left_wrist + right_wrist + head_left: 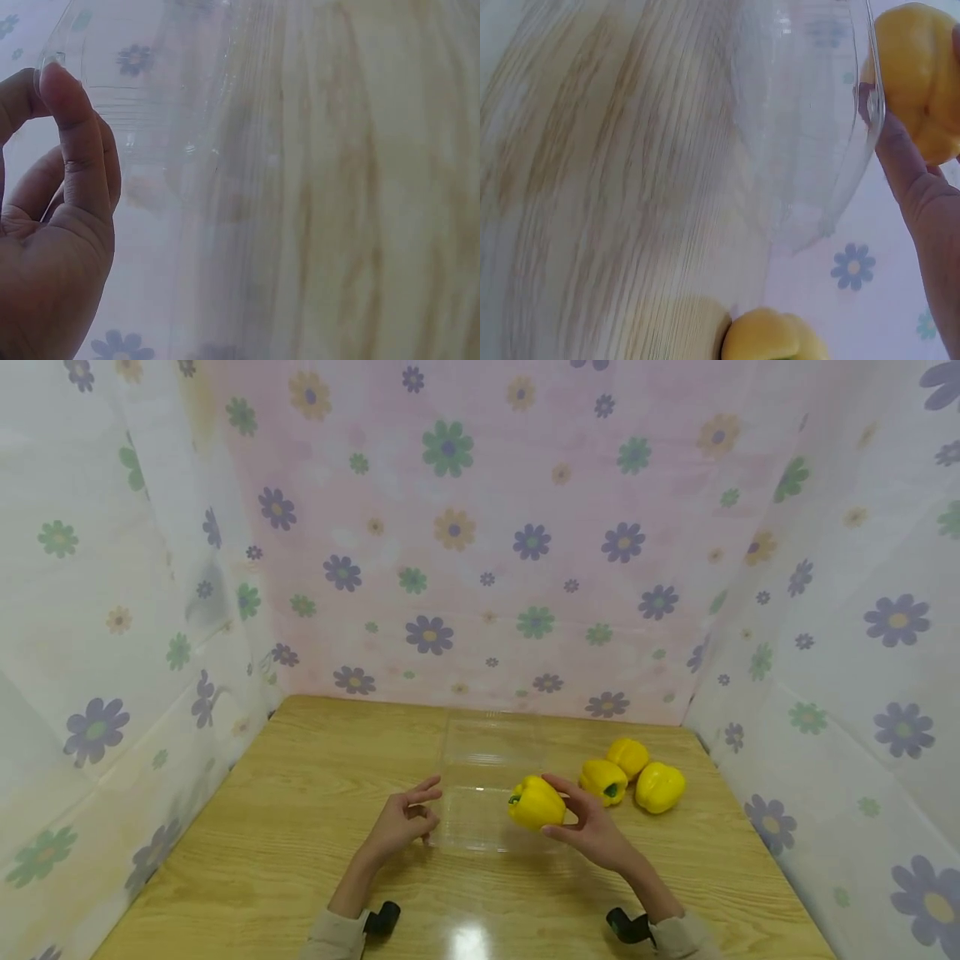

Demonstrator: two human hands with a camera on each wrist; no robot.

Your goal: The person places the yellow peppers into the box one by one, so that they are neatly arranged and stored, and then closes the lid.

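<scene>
My right hand (pixel 598 839) holds a yellow bell pepper (pixel 537 803) between thumb and fingers, its green stem facing left. The pepper is over the right side of a clear plastic clamshell container (pixel 471 839), whose lid (pixel 491 727) lies folded back toward the wall. In the right wrist view the thumb is right at the container's rim, with the pepper (pixel 915 75) just past it. My left hand (pixel 401 820) is at the container's left side. The left wrist view shows its thumb and a finger pinching the rim of the clear container (pixel 150 97).
Three more yellow peppers sit grouped right of the container: one (pixel 600 781) nearest it, one (pixel 628 757) behind, one (pixel 660 788) farthest right. The wooden table (pixel 300 827) meets flower-patterned cloth walls (pixel 480 610) at the back and sides.
</scene>
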